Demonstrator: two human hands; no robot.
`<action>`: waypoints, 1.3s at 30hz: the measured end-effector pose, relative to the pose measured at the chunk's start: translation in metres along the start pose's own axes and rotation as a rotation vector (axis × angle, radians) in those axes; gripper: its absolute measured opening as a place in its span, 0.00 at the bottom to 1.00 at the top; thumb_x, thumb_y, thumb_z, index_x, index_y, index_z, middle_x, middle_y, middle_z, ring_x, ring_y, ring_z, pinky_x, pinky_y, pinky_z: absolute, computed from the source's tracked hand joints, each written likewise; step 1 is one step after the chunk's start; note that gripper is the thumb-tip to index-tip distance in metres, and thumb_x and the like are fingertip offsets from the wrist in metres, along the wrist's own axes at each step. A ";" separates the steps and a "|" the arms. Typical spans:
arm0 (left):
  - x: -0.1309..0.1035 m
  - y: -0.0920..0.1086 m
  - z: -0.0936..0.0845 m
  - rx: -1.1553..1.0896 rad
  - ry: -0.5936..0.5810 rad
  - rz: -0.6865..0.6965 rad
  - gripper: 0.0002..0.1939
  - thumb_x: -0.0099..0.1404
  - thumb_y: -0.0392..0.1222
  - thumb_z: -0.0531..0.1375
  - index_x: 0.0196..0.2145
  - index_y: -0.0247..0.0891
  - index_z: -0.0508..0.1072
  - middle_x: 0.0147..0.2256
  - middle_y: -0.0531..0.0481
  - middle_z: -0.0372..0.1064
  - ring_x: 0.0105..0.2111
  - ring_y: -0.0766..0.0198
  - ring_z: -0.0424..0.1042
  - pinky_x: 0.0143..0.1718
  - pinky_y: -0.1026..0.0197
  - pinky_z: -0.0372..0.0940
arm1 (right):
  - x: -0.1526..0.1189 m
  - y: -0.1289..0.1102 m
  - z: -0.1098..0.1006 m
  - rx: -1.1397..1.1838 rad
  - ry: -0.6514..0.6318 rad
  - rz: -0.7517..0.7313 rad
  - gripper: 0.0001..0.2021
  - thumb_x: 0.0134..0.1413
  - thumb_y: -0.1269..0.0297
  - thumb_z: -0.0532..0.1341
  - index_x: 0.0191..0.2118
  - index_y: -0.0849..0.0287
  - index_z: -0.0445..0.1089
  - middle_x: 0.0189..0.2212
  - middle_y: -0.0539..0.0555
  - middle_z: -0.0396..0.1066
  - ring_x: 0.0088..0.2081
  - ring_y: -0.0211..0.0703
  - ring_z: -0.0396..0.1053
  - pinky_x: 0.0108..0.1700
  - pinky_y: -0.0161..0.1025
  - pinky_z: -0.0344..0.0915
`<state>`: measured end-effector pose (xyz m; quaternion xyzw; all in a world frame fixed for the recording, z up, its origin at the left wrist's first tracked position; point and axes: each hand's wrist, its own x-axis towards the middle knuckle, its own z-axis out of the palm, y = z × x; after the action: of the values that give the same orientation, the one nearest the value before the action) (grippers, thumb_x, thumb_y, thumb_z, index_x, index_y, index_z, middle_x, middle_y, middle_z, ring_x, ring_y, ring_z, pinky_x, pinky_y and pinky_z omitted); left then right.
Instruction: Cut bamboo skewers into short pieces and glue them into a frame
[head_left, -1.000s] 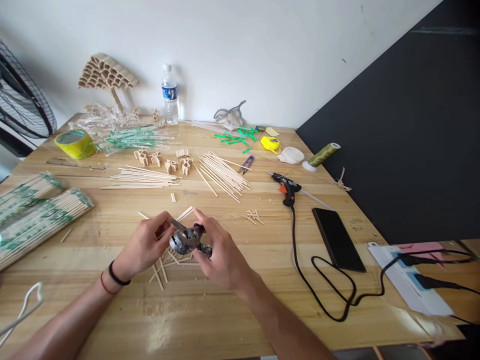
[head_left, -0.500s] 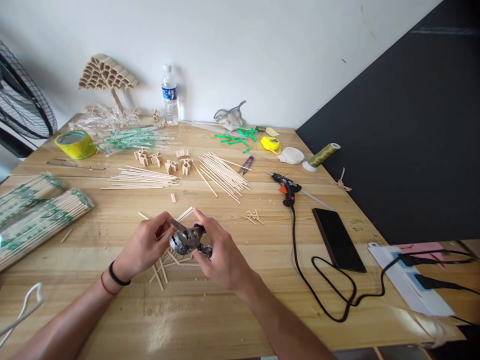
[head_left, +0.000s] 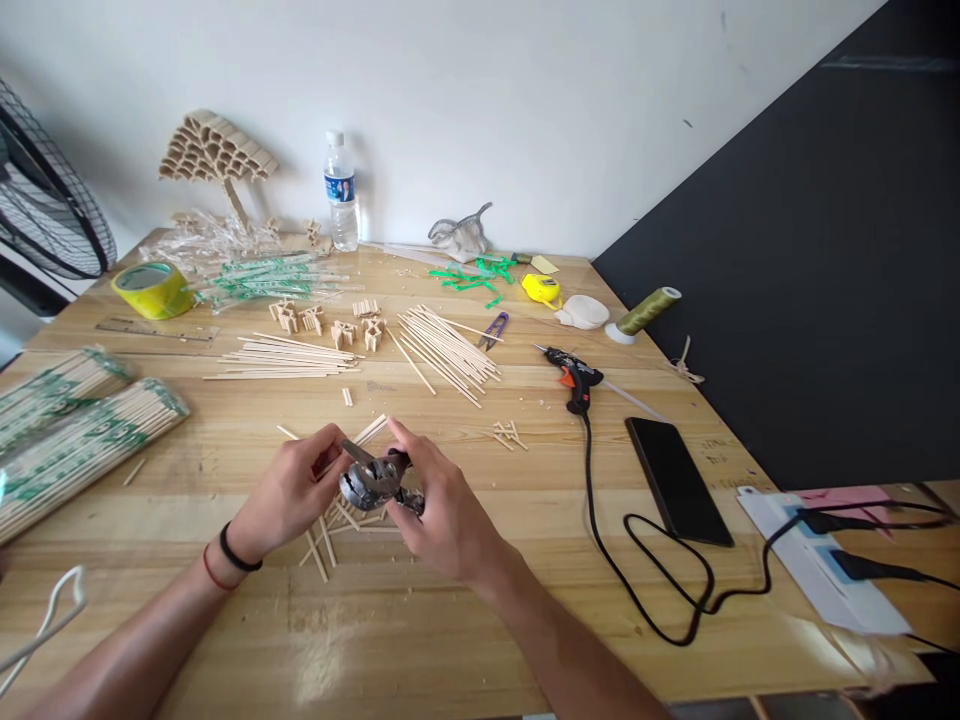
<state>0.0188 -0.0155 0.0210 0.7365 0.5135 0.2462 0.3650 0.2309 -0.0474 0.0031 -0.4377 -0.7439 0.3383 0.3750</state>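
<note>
Head view: almost nothing has changed over the last second, beyond a very slight drift of the whole scene in the picture. The right hand (head_left: 450,510) is wrapped around a pair of metal pliers (head_left: 367,482), thumb and fingers on opposite sides of the handles, with the metal head turned towards the other hand. The left hand (head_left: 289,495) is closed in a pinch right at that head; whether a stick sits between its fingertips cannot be told, since the fingers cover the spot. Such steadiness suggests fine positioning or a brief hold rather than a finished action, though that is only a judgement. Beneath and around the hands, loose thin sticks (head_left: 328,540) lie crossed on the wooden table (head_left: 420,640), some partly hidden by the fingers and the tool. Two very short pieces (head_left: 347,397) rest just beyond the left hand, and a small scatter of short cut sticks (head_left: 511,434) lies off to the right of the right hand. Farther back are a fanned pile of long sticks (head_left: 289,357), a second long pile (head_left: 450,350) and several small stick assemblies (head_left: 343,333); none of these has visibly shifted. The glue gun (head_left: 574,377) rests on its side, untouched, near the black phone (head_left: 679,480), so the only contact now is around the pliers.
</note>
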 end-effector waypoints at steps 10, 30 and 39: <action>0.000 -0.001 0.000 0.003 -0.009 0.006 0.15 0.71 0.51 0.53 0.30 0.39 0.66 0.23 0.54 0.66 0.23 0.66 0.58 0.26 0.64 0.56 | -0.001 0.000 0.000 -0.002 0.000 0.002 0.38 0.54 0.73 0.61 0.71 0.62 0.54 0.51 0.62 0.72 0.53 0.54 0.70 0.59 0.54 0.69; 0.000 0.001 -0.001 0.008 -0.014 0.000 0.15 0.71 0.51 0.54 0.31 0.38 0.67 0.23 0.54 0.68 0.23 0.66 0.60 0.26 0.64 0.57 | 0.000 -0.001 -0.001 -0.006 -0.005 -0.001 0.38 0.55 0.73 0.62 0.71 0.65 0.54 0.53 0.65 0.72 0.54 0.55 0.69 0.60 0.56 0.69; 0.000 0.001 -0.001 0.006 -0.015 0.000 0.15 0.71 0.50 0.54 0.32 0.38 0.67 0.24 0.52 0.69 0.23 0.65 0.62 0.26 0.64 0.57 | -0.001 0.000 0.000 -0.006 -0.007 0.015 0.39 0.55 0.73 0.62 0.72 0.58 0.53 0.54 0.63 0.72 0.55 0.55 0.70 0.61 0.56 0.68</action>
<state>0.0182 -0.0154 0.0222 0.7395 0.5114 0.2390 0.3667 0.2311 -0.0485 0.0031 -0.4431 -0.7431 0.3403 0.3683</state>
